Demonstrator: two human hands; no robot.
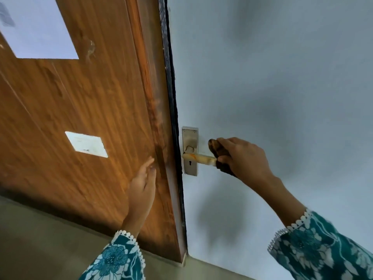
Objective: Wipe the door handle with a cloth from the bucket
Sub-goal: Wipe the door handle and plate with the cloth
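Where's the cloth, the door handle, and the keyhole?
cloth (214, 146): head view, brown bunch above the fingers.
door handle (199, 158): head view, middle of the lever.
keyhole (190, 163): head view, dark slot in the plate.

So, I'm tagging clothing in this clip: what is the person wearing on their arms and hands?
Both hands, left hand and right hand, are bare, with no gloves visible. Each forearm ends in a teal sleeve printed with white and blue flowers, its cuff edged with white scalloped lace trim.
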